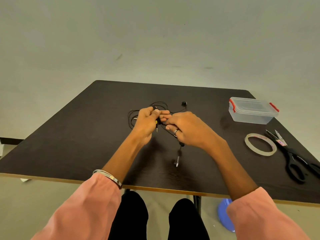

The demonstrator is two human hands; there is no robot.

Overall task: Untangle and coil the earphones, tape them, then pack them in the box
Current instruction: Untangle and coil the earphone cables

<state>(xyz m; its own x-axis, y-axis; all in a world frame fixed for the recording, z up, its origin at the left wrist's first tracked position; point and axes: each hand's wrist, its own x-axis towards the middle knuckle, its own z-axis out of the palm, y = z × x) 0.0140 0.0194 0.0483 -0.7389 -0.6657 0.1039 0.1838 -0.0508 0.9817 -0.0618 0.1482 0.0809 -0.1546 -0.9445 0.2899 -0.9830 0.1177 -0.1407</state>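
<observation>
left hand point(147, 121) grips earphones point(158, 105) | right hand point(186, 128) pinches cable

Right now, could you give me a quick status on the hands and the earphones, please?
Left hand and right hand both pinching the earphones, still tangled. Box lid latched. Tape roll and scissors untouched at right. Nothing in the way.

Bare tabletop point(78, 135) along the left half and near edge; right side obstructed by lidded box point(252, 110), tape roll point(260, 144) and scissors point(292, 158) close together; centre taken by tangled earphones point(155, 104).
</observation>
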